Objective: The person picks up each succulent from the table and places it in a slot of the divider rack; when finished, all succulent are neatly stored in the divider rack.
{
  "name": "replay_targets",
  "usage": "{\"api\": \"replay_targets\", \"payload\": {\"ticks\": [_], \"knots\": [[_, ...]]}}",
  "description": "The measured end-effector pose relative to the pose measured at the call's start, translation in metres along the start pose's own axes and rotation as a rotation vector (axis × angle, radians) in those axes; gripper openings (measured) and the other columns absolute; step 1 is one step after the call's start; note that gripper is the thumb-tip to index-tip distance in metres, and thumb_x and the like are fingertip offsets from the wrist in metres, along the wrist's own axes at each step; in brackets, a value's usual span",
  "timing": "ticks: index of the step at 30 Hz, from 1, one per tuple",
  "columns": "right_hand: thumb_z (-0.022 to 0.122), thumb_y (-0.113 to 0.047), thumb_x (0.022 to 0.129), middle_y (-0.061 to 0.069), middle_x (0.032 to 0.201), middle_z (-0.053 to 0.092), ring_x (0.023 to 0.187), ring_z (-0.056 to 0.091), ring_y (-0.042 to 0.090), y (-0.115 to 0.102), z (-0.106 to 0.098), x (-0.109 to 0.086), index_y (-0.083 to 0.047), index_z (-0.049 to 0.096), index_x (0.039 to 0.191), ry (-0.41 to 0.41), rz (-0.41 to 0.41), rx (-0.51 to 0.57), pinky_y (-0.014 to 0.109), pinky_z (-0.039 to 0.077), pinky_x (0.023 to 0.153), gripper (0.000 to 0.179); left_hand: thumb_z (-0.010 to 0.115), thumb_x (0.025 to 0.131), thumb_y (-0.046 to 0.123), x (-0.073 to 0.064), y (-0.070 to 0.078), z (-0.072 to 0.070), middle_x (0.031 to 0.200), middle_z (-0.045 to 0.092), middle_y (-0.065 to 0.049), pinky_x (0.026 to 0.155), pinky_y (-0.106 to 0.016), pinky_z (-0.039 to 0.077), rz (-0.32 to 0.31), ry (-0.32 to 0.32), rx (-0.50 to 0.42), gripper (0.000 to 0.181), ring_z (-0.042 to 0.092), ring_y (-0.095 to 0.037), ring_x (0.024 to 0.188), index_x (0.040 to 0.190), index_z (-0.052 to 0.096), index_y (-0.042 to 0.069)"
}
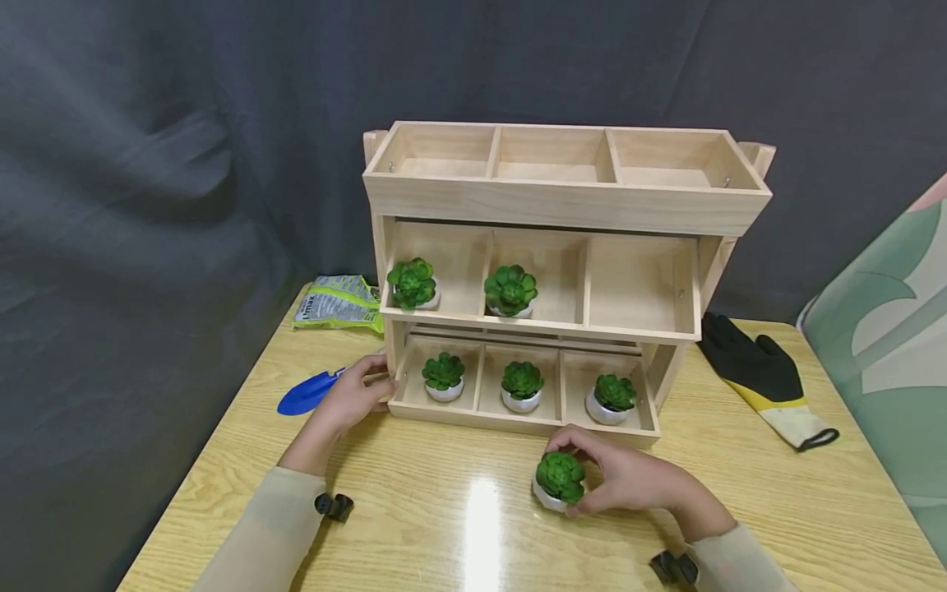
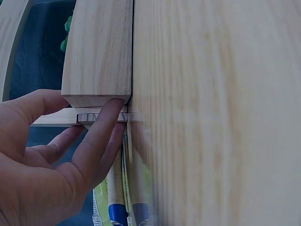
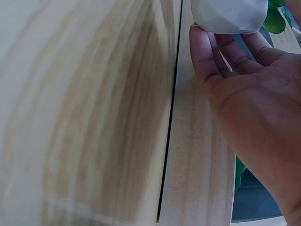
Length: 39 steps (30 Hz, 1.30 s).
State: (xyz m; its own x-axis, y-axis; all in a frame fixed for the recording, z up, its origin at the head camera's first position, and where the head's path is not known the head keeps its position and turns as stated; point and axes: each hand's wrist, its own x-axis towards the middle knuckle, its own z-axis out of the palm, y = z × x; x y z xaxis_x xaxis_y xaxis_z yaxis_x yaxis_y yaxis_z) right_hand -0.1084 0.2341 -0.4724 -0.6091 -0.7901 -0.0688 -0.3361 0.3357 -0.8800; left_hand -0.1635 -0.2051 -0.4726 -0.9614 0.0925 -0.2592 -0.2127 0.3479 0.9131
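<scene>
My right hand [image 1: 621, 477] pinches a small potted succulent [image 1: 560, 477] between thumb and fingers, in front of the wooden shelf's bottom box. In the right wrist view its white faceted pot [image 3: 230, 16] sits at the fingertips. My left hand [image 1: 357, 395] grips the lower left end of the three-tier wooden plant shelf [image 1: 562, 205]. Its thumb and fingers bend about the box end [image 2: 96, 52] in the left wrist view. Three succulents, including one at right [image 1: 614, 395], stand in the bottom compartments. Two more, one at left [image 1: 413, 284], occupy the middle tier's left and centre compartments.
A blue trowel [image 1: 307, 395] lies beside my left hand. Behind it is a green-and-white bag [image 1: 339, 302]. Right of the shelf lies a black, yellow and cream glove [image 1: 765, 374]. Dark cloth [image 1: 222, 164] hangs behind the wooden table [image 1: 414, 510].
</scene>
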Motion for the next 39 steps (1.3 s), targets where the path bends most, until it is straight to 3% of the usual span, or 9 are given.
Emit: {"api": "replay_targets", "payload": {"ticks": [14, 30, 39], "knots": [[0.089, -0.023, 0.088, 0.004, 0.135, 0.058, 0.116, 0.057, 0.006, -0.007, 0.001, -0.003, -0.023, 0.052, 0.139, 0.030, 0.002, -0.015, 0.023, 0.050, 0.103, 0.063, 0.061, 0.108, 0.015, 0.000, 0.000, 0.001, 0.165, 0.040, -0.027, 0.098, -0.050, 0.065, 0.001, -0.012, -0.005, 0.061, 0.049, -0.051, 0.148, 0.163, 0.037, 0.004], [0.091, -0.018, 0.086, 0.006, 0.142, 0.054, 0.122, 0.055, 0.005, -0.026, -0.010, -0.009, -0.021, 0.053, 0.140, 0.099, -0.114, -0.074, 0.024, 0.051, 0.105, 0.066, 0.061, 0.108, 0.018, -0.002, 0.002, 0.000, 0.166, 0.041, -0.024, 0.099, -0.050, 0.064, 0.012, -0.007, 0.000, 0.062, 0.051, -0.050, 0.147, 0.164, 0.037, 0.007], [0.090, -0.013, 0.086, 0.009, 0.143, 0.053, 0.126, 0.053, 0.003, -0.033, -0.016, -0.012, -0.020, 0.054, 0.143, 0.157, -0.122, -0.072, 0.022, 0.051, 0.105, 0.069, 0.062, 0.108, 0.019, -0.001, 0.001, -0.001, 0.166, 0.040, -0.024, 0.099, -0.051, 0.064, 0.009, -0.014, -0.007, 0.063, 0.050, -0.049, 0.148, 0.165, 0.037, 0.008]]}}
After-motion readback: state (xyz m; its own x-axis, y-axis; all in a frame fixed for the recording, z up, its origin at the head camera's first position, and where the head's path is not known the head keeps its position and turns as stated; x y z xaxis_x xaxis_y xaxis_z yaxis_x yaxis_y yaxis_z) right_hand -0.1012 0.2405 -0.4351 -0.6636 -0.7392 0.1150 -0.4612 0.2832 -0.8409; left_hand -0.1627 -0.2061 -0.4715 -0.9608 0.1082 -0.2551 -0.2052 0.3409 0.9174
